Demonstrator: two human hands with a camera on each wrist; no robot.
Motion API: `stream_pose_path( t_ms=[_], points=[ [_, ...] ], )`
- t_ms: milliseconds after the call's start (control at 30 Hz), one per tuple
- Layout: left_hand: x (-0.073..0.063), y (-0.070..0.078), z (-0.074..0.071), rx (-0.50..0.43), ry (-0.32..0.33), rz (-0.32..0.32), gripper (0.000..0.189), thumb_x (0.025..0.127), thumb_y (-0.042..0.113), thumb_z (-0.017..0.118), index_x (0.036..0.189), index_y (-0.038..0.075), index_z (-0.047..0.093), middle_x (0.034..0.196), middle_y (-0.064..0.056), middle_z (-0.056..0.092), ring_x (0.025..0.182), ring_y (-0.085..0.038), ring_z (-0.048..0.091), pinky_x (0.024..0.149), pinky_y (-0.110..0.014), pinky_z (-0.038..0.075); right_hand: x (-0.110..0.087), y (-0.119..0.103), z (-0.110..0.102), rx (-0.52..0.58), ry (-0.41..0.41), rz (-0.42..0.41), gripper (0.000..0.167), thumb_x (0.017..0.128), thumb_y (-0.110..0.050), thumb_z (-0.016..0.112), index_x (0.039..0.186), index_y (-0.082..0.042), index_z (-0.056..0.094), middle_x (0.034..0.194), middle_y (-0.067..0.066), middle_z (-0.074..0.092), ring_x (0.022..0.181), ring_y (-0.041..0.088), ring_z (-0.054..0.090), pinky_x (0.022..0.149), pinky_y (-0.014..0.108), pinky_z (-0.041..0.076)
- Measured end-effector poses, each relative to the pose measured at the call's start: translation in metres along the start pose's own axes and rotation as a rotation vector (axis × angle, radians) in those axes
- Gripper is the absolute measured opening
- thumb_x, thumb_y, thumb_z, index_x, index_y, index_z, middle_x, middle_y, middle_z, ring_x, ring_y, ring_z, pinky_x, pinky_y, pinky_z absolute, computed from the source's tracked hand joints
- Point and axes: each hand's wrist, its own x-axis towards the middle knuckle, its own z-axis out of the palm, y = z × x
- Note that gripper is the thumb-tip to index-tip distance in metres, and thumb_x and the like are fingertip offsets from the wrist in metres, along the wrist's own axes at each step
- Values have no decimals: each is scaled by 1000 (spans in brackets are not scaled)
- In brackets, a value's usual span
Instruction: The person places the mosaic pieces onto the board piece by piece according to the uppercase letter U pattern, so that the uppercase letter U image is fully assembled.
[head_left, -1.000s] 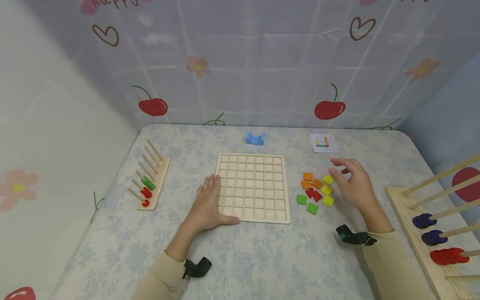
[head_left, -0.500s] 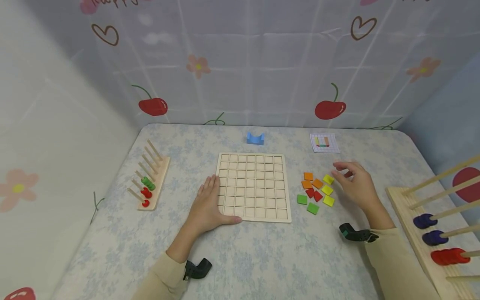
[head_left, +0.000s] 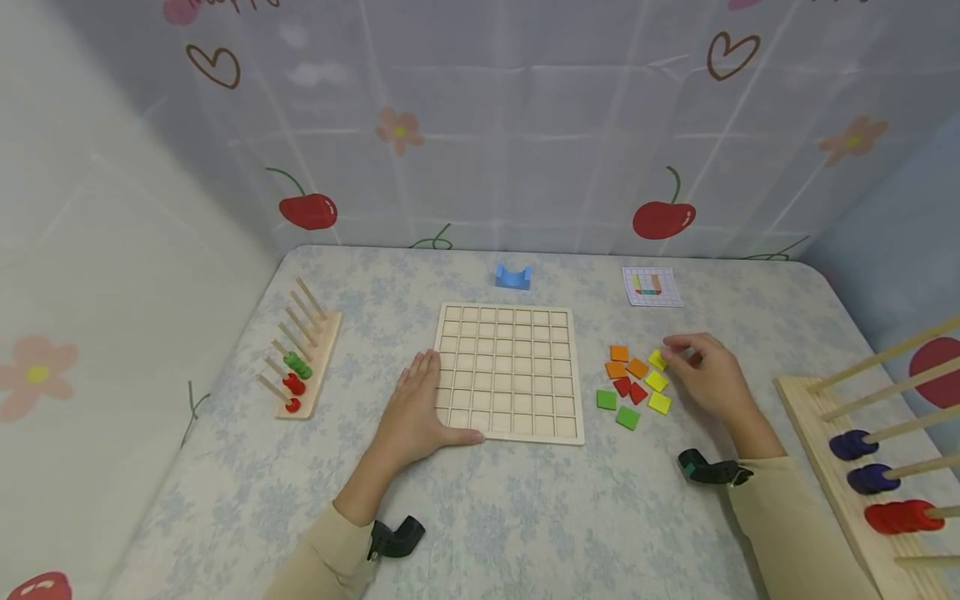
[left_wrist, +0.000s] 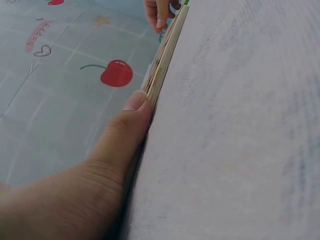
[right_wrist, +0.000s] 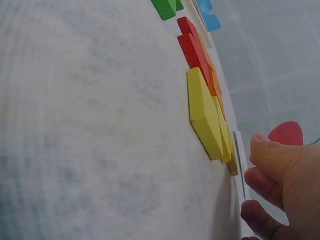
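A square wooden grid board (head_left: pixel 511 372) lies in the middle of the table. My left hand (head_left: pixel 412 410) rests at its near left corner, fingers along the left side and thumb extended against the near edge; the left wrist view shows the thumb (left_wrist: pixel 122 132) touching that edge. Right of the board, my right hand (head_left: pixel 708 375) hovers with bent fingers, its fingertips overlapping the farthest yellow tile (head_left: pixel 657 359) in the head view. In the right wrist view, a gap shows between thumb and index finger, close above the yellow tiles (right_wrist: pixel 204 115).
Around that tile lie orange tiles (head_left: pixel 618 353), red tiles (head_left: pixel 638 392) and green tiles (head_left: pixel 627 417). A pattern card (head_left: pixel 652 287) and a blue stand (head_left: pixel 513 277) sit at the back. Peg racks stand left (head_left: pixel 318 367) and right (head_left: pixel 806 417).
My right hand has lowered slightly toward the farthest yellow tile, its fingertips now overlapping it. The left hand keeps its place at the board, and the tiles stay put.
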Motion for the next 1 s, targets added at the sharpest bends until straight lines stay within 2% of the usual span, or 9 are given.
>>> stream_pose_path(
  t_ms=[333,600,700,1000],
  points=[
    [0,-1,2,42,3,28,150,57,85,72,158,-1,4,167,-16,7,156,-28,4,127,-47,8,2,1,3,-27,-24,-9,34,100,-28,61,124,-4,65,116,16,58,89,24,48,71,31,39],
    [0,-2,3,67,-31,15,152,56,87,71,158,1,-1,168,-14,2,157,-25,-1,127,-44,6,-1,-3,1,-30,-48,0,37,98,-32,63,123,-4,66,116,17,58,91,26,51,71,30,40],
    [0,-3,3,70,-24,14,152,55,88,70,158,1,-1,168,-14,2,157,-25,0,127,-44,6,-2,-4,0,-32,-65,-5,38,97,-32,64,122,-4,67,116,16,58,92,26,51,70,30,41],
    [0,-4,4,74,-10,19,151,56,89,68,159,2,1,168,-13,3,157,-25,1,127,-44,7,1,-1,1,-40,-87,3,30,96,-24,67,119,-4,64,109,15,60,87,25,51,67,30,41]
  ],
)
